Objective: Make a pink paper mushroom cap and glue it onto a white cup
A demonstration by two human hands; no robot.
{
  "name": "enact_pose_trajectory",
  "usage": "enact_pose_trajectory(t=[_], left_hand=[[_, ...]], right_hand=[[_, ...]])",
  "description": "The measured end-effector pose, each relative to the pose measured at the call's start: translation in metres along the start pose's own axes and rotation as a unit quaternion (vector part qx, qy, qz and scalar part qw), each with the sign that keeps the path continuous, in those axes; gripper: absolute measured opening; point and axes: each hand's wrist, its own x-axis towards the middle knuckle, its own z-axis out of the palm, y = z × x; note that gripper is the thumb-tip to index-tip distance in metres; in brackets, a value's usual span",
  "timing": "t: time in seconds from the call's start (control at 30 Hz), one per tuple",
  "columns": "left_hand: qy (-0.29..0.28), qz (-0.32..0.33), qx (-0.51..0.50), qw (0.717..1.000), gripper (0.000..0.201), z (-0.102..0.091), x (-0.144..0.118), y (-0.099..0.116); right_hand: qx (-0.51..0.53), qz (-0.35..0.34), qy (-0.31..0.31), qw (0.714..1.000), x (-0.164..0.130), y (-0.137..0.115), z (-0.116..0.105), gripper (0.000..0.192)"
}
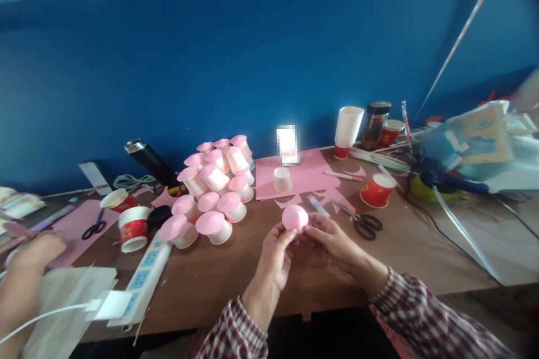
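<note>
While edge-pinching the pink paper cone (pixel 295 216) with left grip (pixel 273 258) and right grip (pixel 336 241), seemed super light, probably crushable.

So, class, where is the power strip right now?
Head view, lower left: the power strip lies on the table, just left of the pink-topped cups.

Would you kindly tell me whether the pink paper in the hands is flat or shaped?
Shaped: held between the left hand and right hand, the pink paper slopes around a shallow peak.
</note>
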Motion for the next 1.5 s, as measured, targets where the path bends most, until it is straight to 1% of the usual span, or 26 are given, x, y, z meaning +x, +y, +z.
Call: enact_pose_trajectory(t=[0.1,0.23,0.4,0.53,0.63,0.73,0.8,0.83,0.87,0.9,0.97,1.03,1.17,1.23,1.3,1.37,1.4,1.43,1.47,1.5], left_hand=[[0.005,0.004,0.008,1.0,0.035,0.0,-0.001,0.0],[0.028,0.017,0.02,0.999,0.028,-0.001,-0.001,-0.001],[0.047,0.032,0.04,0.998,0.032,-0.003,-0.001,0.0],[0.071,0.041,0.043,0.996,0.032,-0.004,0.002,0.002],[0.067,0.054,0.044,0.995,0.027,-0.005,0.004,0.002],[0.056,0.086,0.055,0.993,0.024,-0.007,0.005,0.001],[0.047,0.136,0.095,0.985,0.022,-0.01,0.006,0.001],[0.042,0.175,0.13,0.975,0.021,-0.011,0.006,0.002],[0.038,0.223,0.173,0.959,0.019,-0.013,0.006,0.002],[0.034,0.273,0.219,0.936,0.016,-0.014,0.005,0.004],[0.03,0.364,0.303,0.88,0.014,-0.018,0.003,0.007],[0.027,0.432,0.368,0.823,0.018,-0.021,0.0,0.01],[0.024,0.524,0.456,0.719,0.026,-0.024,-0.006,0.017],[0.016,0.553,0.48,0.681,0.03,-0.025,-0.008,0.021],[0.006,0.575,0.494,0.652,0.033,-0.025,-0.009,0.024],[0.003,0.586,0.493,0.642,0.035,-0.025,-0.009,0.026],[-0.001,0.584,0.49,0.648,0.034,-0.025,-0.009,0.026],[-0.005,0.573,0.483,0.662,0.032,-0.025,-0.009,0.026],[-0.006,0.554,0.471,0.686,0.03,-0.025,-0.008,0.026],[-0.004,0.522,0.453,0.723,0.027,-0.025,-0.008,0.025]], right_hand=[[0.003,-0.009,0.0,1.0,0.001,0.001,-0.001,0.031],[-0.025,-0.015,0.017,0.999,0.002,0.001,-0.004,0.028],[-0.06,-0.05,0.032,0.996,0.004,0.001,-0.006,0.024],[-0.143,-0.107,0.067,0.982,0.003,-0.002,-0.007,0.023],[-0.214,-0.147,0.079,0.963,0.002,-0.003,-0.008,0.019],[-0.247,-0.174,0.069,0.951,0.0,0.0,-0.01,0.014],[-0.254,-0.181,0.068,0.948,-0.001,0.002,-0.011,0.012],[-0.258,-0.186,0.068,0.946,-0.002,0.002,-0.011,0.011],[-0.266,-0.196,0.067,0.942,-0.002,0.001,-0.011,0.01],[-0.276,-0.211,0.067,0.935,-0.003,0.0,-0.011,0.01],[-0.301,-0.255,0.07,0.916,-0.005,-0.003,-0.01,0.012],[-0.32,-0.306,0.077,0.893,-0.007,-0.007,-0.009,0.015],[-0.359,-0.372,0.064,0.854,-0.01,-0.013,-0.008,0.019],[-0.382,-0.4,0.052,0.831,-0.01,-0.013,-0.009,0.02],[-0.396,-0.44,0.047,0.805,-0.009,-0.012,-0.01,0.019],[-0.406,-0.47,0.048,0.782,-0.008,-0.012,-0.011,0.019],[-0.41,-0.477,0.05,0.776,-0.008,-0.012,-0.012,0.019],[-0.414,-0.478,0.052,0.773,-0.008,-0.012,-0.012,0.019],[-0.416,-0.479,0.053,0.771,-0.008,-0.012,-0.012,0.019],[-0.417,-0.479,0.052,0.771,-0.008,-0.013,-0.013,0.019]])
